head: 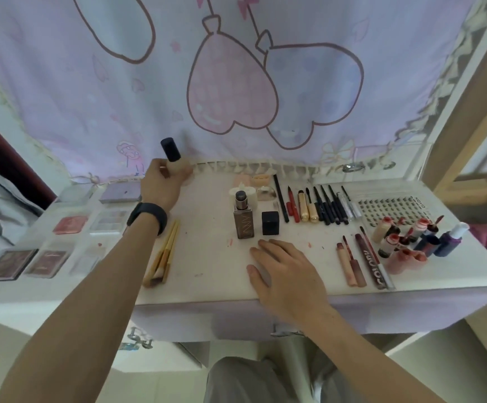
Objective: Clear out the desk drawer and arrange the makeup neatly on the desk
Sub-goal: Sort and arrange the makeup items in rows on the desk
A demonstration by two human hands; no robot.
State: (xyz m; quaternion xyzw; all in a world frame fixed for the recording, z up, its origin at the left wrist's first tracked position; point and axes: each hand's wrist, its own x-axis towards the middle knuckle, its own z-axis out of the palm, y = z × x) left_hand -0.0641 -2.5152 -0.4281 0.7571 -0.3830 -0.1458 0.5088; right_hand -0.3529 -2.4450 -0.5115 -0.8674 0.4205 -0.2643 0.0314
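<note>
as left hand (165, 181) grips bottle (171, 150), right hand (285, 274) flat

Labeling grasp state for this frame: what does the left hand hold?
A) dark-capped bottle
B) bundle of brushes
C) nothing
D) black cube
A: the left hand grips the dark-capped bottle, fingers curled round it, while the brushes and black cube sit on the desk.

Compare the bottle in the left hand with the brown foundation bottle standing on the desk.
The held bottle is pale with a rounded black cap; the brown foundation bottle is dark, square, its greyish pump top bare. The held bottle is tilted in the left hand; the brown foundation bottle stands upright on the desk. Both are makeup bottles.
</note>
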